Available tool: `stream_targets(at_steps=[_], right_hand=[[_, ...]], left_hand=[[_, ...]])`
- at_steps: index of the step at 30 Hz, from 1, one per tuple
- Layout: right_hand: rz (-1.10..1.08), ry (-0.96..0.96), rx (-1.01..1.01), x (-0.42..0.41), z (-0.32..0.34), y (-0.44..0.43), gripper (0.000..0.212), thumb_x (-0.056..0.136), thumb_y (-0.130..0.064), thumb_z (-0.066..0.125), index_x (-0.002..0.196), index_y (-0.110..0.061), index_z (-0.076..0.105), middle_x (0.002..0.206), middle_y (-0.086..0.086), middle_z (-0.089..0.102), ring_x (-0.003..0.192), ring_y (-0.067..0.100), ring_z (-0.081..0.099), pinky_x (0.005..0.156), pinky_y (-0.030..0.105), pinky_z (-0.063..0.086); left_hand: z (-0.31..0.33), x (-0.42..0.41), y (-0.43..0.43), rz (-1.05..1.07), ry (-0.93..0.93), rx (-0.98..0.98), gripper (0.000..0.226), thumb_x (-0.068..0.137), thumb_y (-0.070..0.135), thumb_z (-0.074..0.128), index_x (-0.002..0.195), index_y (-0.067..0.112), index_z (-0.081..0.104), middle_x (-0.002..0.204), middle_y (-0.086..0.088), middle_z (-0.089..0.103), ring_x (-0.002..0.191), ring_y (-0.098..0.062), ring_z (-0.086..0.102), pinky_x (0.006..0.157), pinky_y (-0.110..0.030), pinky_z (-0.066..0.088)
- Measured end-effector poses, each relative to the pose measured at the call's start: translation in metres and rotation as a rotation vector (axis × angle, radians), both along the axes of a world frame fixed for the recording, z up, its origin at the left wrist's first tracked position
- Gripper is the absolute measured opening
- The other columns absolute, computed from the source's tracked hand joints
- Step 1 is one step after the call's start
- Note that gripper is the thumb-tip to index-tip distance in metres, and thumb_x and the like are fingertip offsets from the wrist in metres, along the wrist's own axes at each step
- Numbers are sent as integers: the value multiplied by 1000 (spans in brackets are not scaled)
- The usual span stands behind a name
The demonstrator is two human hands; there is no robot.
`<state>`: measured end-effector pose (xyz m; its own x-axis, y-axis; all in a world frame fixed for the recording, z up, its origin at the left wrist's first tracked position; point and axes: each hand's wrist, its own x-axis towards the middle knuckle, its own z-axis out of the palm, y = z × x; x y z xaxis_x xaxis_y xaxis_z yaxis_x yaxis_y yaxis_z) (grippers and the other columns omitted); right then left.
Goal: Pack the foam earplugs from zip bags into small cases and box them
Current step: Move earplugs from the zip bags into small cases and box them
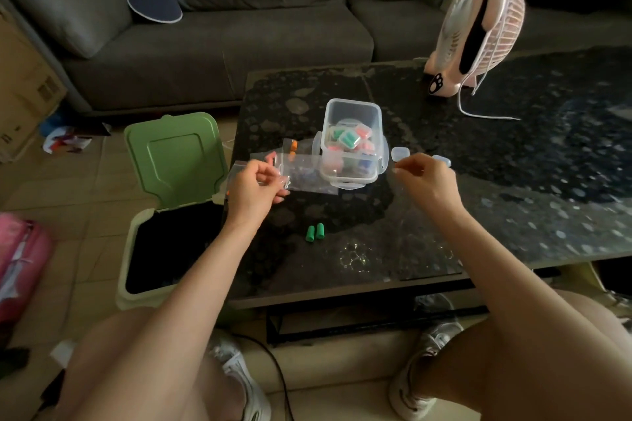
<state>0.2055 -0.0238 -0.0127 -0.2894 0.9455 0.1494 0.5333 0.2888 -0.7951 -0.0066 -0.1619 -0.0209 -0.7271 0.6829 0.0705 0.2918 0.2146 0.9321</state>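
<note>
Earplugs (315, 232), six o'clock of box (354, 102): likely light, squashy; pinch mid-body. Left grip (256, 183) pinching slippery bag (307, 176); right grip (425, 176) curled, hold unclear.

Both bare forearms reach forward, well apart. The left hand (254, 186) is over the left edge of the table (513, 222), palm turned inward, thumb and fingers pinching a clear zip bag (309, 178). The right hand (425, 179) hangs further in from the near edge, knuckles up, fingertips drawn together (whether they hold anything is unclear).
</note>
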Motion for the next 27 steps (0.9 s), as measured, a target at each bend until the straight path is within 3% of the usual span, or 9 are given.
stream_targets(at_steps=[4, 7, 10, 13, 17, 21, 24, 27], right_hand=[[-67, -297, 60, 7, -21, 20, 36, 85, -19, 62, 120, -12, 62, 125, 15, 52, 118, 34, 45, 92, 38, 41], [-81, -428, 45, 10, -32, 28, 48, 86, -18, 59, 133, -15, 50, 139, 13, 37, 126, 36, 32, 99, 44, 36], [-68, -495, 9, 16, -41, 35, 54, 89, -19, 57, 140, -17, 41, 148, 11, 29, 135, 35, 26, 106, 47, 31], [-60, -502, 33, 19, -47, 37, 52, 90, -17, 56, 140, -14, 41, 148, 11, 29, 138, 35, 26, 111, 49, 29], [-88, -470, 100, 17, -44, 35, 37, 91, -13, 57, 127, -7, 56, 137, 13, 38, 122, 37, 42, 103, 47, 38], [-76, -474, 145, 14, -45, 31, 27, 89, -13, 59, 115, -9, 67, 133, 13, 43, 119, 36, 42, 98, 44, 39], [-44, -450, 178, 9, -44, 27, 30, 86, -13, 62, 116, -14, 67, 130, 13, 47, 116, 36, 47, 95, 45, 41], [51, -489, 165, 6, -44, 24, 43, 86, -11, 62, 128, -18, 59, 140, 10, 41, 122, 35, 46, 97, 47, 41]], left_hand=[[-14, -4, 1, 46, 239, -171, 29, 83, 16, 70, 99, 13, 46, 82, -2, 65, 66, -13, 67, 64, -36, 57], [-19, -2, 1, 79, 428, -345, 33, 80, 26, 73, 100, 13, 51, 102, -3, 56, 90, -21, 60, 76, -38, 51], [-19, 2, 1, 78, 456, -360, 33, 83, 27, 70, 106, 10, 53, 119, -10, 45, 97, -24, 55, 77, -33, 47], [-19, 4, -2, 40, 477, -319, 29, 84, 26, 68, 105, 10, 55, 118, -10, 43, 93, -25, 59, 78, -33, 50], [-18, 10, -5, -23, 482, -260, 22, 84, 22, 68, 99, 11, 57, 113, -7, 44, 87, -21, 60, 75, -34, 53], [-19, 15, -5, -77, 472, -196, 14, 85, 16, 66, 95, 9, 58, 108, -4, 44, 77, -9, 54, 70, -22, 45], [-19, 20, -5, -115, 475, -165, 10, 85, 14, 66, 91, 10, 58, 104, -1, 45, 74, -2, 49, 69, -18, 41], [-20, 23, -4, -152, 477, -137, 9, 85, 12, 66, 90, 9, 59, 101, 0, 45, 77, -6, 52, 69, -13, 40]])
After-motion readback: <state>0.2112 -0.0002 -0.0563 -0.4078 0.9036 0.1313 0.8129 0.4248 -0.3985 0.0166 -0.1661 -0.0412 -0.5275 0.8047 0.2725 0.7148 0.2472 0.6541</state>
